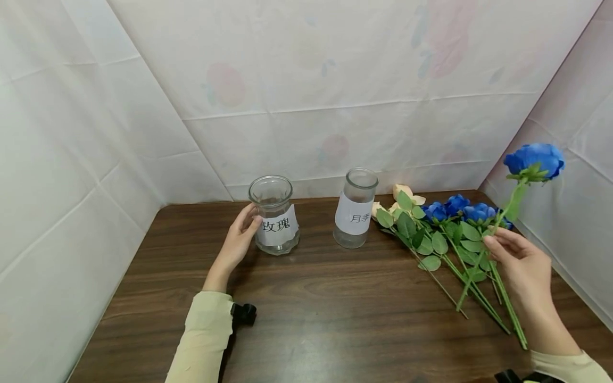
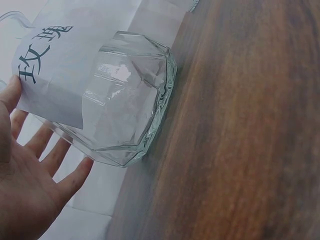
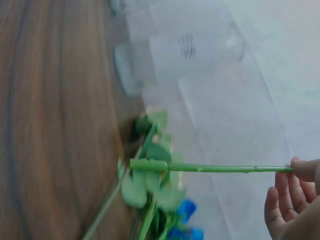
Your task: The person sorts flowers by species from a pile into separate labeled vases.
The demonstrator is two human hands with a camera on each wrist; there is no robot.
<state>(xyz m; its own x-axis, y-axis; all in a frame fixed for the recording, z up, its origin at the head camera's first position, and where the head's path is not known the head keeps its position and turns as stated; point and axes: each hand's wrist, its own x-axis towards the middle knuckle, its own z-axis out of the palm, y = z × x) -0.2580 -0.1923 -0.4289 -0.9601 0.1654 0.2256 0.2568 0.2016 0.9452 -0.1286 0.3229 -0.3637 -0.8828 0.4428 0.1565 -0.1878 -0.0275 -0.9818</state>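
On the left, a glass vase [image 1: 274, 199] with a white paper label [image 1: 279, 226] marked 玫瑰 stands on the table. My left hand [image 1: 238, 237] holds its left side, the thumb at the label's edge and the fingers behind the glass. On the right, my right hand [image 1: 529, 268] pinches the green stem of a blue rose [image 1: 535, 162] between thumb and fingers. The flower is raised upright, leaning right, above the other flowers. In the right wrist view its bare stem [image 3: 215, 168] runs from the fingertips to a cut lower end.
A straight glass vase [image 1: 351, 240] labelled with characters beginning 月 stands right of centre. Beside it lie several blue roses [image 1: 479, 213] and cream roses [image 1: 402, 192], stems toward the front of the wooden table [image 1: 306, 319]. White cloth [image 1: 297, 143] hangs behind and at both sides.
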